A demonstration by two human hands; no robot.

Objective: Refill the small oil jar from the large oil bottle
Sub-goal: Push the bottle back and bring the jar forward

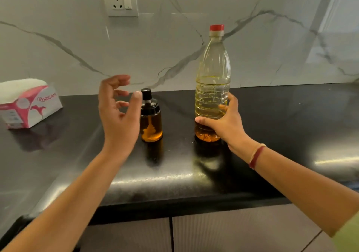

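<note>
A small glass oil jar [151, 123] with a black lid and knob stands upright on the black countertop [272, 119], holding amber oil. To its right stands the large clear oil bottle [212, 81] with a red cap, about half full of yellow oil. My right hand [225, 123] grips the lower part of the bottle, thumb in front and fingers round its right side. My left hand [118, 112] hovers just left of the jar with spread, relaxed fingers, the thumb tip near the jar's knob, holding nothing.
A pink and white tissue box [27, 106] sits at the far left of the counter. A marble backsplash with a wall socket [120, 1] rises behind. The counter's rounded front edge lies above cabinet doors [233, 232].
</note>
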